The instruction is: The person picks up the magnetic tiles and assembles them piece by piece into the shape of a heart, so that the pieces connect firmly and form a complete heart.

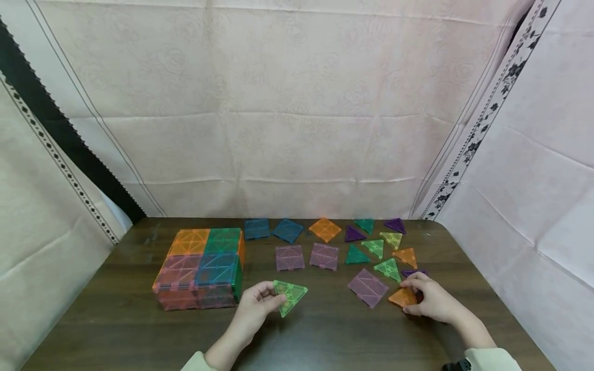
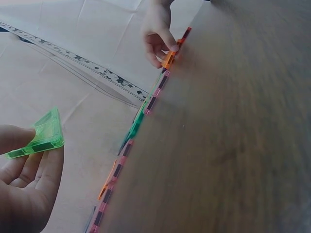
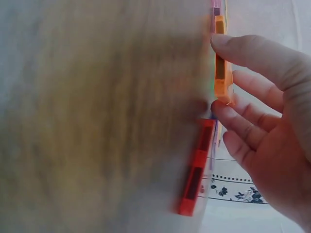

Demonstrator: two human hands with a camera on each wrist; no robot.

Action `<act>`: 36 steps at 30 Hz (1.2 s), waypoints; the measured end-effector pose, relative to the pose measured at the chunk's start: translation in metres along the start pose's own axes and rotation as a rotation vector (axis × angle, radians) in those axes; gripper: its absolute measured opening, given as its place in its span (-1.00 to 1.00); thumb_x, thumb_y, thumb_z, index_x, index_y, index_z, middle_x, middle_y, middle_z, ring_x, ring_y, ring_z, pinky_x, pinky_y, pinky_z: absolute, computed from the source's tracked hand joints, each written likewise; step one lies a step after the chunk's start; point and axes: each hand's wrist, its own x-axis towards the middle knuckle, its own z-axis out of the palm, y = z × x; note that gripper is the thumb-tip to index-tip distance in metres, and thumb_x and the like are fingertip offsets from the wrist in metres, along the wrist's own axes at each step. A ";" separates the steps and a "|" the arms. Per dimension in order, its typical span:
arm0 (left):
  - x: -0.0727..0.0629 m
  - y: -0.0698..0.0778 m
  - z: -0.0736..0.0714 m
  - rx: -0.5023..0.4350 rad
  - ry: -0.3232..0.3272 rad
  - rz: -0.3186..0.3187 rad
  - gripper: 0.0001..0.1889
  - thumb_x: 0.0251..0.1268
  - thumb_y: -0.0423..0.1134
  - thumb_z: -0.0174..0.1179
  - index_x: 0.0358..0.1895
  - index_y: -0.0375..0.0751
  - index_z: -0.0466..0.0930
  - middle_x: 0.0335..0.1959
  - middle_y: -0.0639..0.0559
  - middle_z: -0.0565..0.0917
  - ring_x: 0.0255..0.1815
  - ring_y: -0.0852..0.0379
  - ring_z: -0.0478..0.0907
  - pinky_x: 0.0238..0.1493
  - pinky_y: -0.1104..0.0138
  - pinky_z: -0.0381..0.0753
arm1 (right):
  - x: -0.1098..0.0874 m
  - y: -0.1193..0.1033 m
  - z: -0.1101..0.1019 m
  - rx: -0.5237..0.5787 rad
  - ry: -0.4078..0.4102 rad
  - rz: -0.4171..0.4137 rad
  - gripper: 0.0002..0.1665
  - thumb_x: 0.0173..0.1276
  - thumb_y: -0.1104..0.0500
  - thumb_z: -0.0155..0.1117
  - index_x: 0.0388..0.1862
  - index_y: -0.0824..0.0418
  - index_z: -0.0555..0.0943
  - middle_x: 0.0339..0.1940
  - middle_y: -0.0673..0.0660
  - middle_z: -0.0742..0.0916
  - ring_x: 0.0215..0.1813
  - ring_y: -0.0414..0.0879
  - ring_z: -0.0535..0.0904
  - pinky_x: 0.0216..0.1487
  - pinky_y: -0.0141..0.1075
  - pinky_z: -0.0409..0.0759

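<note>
My left hand [image 1: 256, 305] pinches a light green triangular magnetic tile [image 1: 293, 294] between thumb and fingers, held up in front of the tile box. In the left wrist view the same green tile [image 2: 48, 133] shows its thick clear edge. At the right, my right hand [image 1: 429, 296] grips an orange triangular magnetic tile [image 1: 401, 297] low at the tabletop, thumb on its near side. The right wrist view shows that orange tile [image 3: 220, 63] edge-on, with a red tile [image 3: 197, 167] lying beside it, hidden under the hand in the head view.
A box of joined square tiles [image 1: 178, 270] stands at the left on the brown table [image 1: 315, 340]. Blue squares [image 1: 257, 229], pink squares [image 1: 368, 287] and an orange square [image 1: 325, 230] lie flat near the middle. Several green, purple, yellow and orange triangles [image 1: 373, 248] are scattered at the right.
</note>
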 end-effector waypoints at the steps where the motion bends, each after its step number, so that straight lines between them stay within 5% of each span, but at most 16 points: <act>1: 0.000 0.000 0.000 -0.004 -0.002 0.000 -0.73 0.19 -0.39 0.28 -0.12 -0.54 0.56 -0.40 0.03 0.63 -0.36 0.18 0.58 -0.26 0.36 0.62 | 0.000 -0.001 -0.001 0.010 0.012 -0.013 -0.42 -0.04 0.08 0.59 -0.04 0.31 0.64 -0.17 0.05 0.52 -0.26 -0.24 0.36 -0.33 -0.38 0.40; 7: 0.000 -0.001 0.001 0.003 -0.033 0.000 -0.73 0.20 -0.38 0.27 -0.11 -0.54 0.55 -0.39 0.05 0.62 -0.35 0.19 0.56 -0.26 0.38 0.61 | 0.003 -0.022 -0.004 0.085 0.125 -0.058 -0.41 0.01 0.12 0.56 0.00 0.39 0.63 -0.11 0.09 0.55 -0.37 -0.25 0.36 -0.44 -0.40 0.37; 14: -0.002 -0.001 0.001 0.048 -0.075 0.024 -0.72 0.22 -0.39 0.25 -0.07 -0.55 0.55 -0.36 0.05 0.59 -0.36 0.25 0.52 -0.29 0.47 0.55 | 0.022 -0.068 0.008 0.118 0.266 -0.103 -0.53 -0.01 0.12 0.58 -0.10 0.22 0.66 -0.12 0.00 0.60 -0.27 -0.26 0.48 -0.34 -0.36 0.55; 23: -0.004 0.000 0.002 0.081 -0.115 0.069 -0.72 0.27 -0.40 0.20 -0.04 -0.56 0.55 -0.27 -0.08 0.65 -0.32 0.27 0.61 -0.25 0.47 0.59 | 0.047 -0.131 0.034 0.300 0.249 0.016 -0.50 0.04 0.03 0.55 -0.05 0.14 0.61 -0.25 -0.02 0.64 -0.34 -0.18 0.56 -0.33 -0.36 0.58; 36: -0.009 0.000 0.005 0.208 -0.209 0.160 -0.73 0.29 -0.38 0.20 -0.02 -0.49 0.59 -0.20 -0.28 0.70 -0.37 0.30 0.60 -0.33 0.47 0.57 | 0.060 -0.176 0.075 0.291 0.199 -0.123 -0.48 0.07 -0.04 0.54 -0.04 0.15 0.60 -0.16 -0.13 0.62 -0.26 -0.28 0.51 -0.24 -0.35 0.59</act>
